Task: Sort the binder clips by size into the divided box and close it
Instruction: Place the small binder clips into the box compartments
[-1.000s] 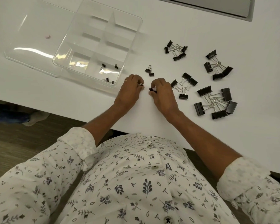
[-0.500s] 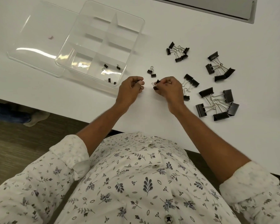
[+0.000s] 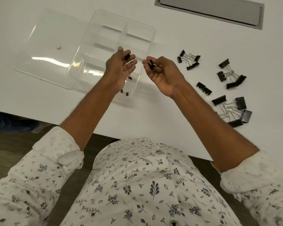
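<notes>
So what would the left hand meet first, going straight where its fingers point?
Probably the right hand, pinching a small black binder clip, just across the gap from the left hand; depth is unclear.

1. We see the divided box, clear plastic, standing open on the bench, with its lid flat just beside it on the left.
2. A few tiny clips lie in its nearest compartment.
3. Our left hand holds a small clip above the box; our right hand holds a second small clip.
4. Mid-sized clips and large clips lie clustered on the bench to the right.
</notes>
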Demonstrator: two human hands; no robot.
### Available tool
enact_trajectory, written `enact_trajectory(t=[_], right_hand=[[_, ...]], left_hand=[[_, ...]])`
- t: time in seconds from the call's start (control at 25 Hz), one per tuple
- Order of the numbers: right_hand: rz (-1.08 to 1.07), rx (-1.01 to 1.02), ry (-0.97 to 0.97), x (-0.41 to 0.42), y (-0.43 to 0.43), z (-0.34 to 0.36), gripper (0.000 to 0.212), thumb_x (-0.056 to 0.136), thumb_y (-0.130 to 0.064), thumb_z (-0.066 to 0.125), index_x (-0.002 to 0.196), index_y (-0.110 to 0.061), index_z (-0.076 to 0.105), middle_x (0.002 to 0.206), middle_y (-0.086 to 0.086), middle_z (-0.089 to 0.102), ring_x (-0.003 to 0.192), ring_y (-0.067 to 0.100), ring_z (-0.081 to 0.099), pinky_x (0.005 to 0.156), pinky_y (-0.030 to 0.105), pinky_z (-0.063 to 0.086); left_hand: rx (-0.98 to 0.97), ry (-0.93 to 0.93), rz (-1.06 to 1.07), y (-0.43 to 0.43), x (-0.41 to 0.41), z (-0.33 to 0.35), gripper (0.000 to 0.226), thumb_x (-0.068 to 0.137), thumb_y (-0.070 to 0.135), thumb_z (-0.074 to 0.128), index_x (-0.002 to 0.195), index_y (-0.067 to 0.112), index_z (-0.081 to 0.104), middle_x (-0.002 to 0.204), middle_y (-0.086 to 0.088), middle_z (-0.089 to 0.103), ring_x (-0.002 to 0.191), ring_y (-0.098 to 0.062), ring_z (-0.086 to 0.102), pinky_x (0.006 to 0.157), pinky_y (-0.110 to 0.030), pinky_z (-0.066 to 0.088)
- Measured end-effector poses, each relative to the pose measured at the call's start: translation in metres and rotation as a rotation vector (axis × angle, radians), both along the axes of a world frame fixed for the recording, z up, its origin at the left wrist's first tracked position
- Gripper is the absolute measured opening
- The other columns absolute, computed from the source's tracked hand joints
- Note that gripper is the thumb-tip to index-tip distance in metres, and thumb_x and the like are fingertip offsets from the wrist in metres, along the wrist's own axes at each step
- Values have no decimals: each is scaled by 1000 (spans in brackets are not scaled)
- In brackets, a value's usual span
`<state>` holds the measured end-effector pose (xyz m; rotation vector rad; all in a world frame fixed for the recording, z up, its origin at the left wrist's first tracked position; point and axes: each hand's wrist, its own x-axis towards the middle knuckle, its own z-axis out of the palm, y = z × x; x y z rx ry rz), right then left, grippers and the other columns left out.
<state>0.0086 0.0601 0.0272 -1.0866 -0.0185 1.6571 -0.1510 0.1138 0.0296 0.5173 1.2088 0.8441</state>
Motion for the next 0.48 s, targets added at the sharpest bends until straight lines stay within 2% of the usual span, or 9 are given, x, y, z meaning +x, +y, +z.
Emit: enact_trajectory(t=[0.12, 0.2, 0.28, 0.4, 0.48], right_hand=[[68, -2, -199, -25, 29, 5, 19, 98, -6, 53, 112, 1, 64, 102, 15, 66, 94, 26, 62, 105, 38, 52], [106, -1, -310, -36, 40, 10, 14, 99, -10, 54, 109, -5, 61, 96, 6, 60, 89, 20, 55, 107, 37, 47], [111, 18, -380, -39, 44, 13, 14, 100, -12, 54, 112, -10, 61, 104, 3, 60, 99, 19, 56, 112, 37, 41], [68, 62, -512, -32, 40, 8, 27, 100, -7, 52, 123, -10, 66, 118, 0, 64, 120, 19, 57, 115, 35, 41], [26, 49, -643, -21, 29, 0, 37, 98, -2, 50, 130, -11, 65, 126, -1, 67, 119, 12, 61, 105, 27, 49]], left_hand=[[-35, 79, -70, 27, -9, -2, 51, 107, 46, 40, 124, 3, 62, 115, -9, 68, 106, -22, 66, 103, -34, 50], [-58, 123, -109, 39, -13, -4, 61, 107, 50, 36, 135, 0, 57, 136, -14, 61, 130, -26, 56, 116, -38, 41], [-67, 138, -122, 46, -18, -4, 64, 107, 50, 33, 139, -2, 53, 145, -15, 54, 142, -27, 46, 121, -40, 34], [-19, 130, -160, 46, -22, 0, 58, 108, 46, 35, 135, 1, 58, 141, -12, 59, 136, -22, 52, 119, -36, 38], [47, 138, -233, 40, -18, 0, 43, 108, 40, 43, 126, 7, 64, 129, -5, 67, 123, -15, 62, 113, -33, 46]])
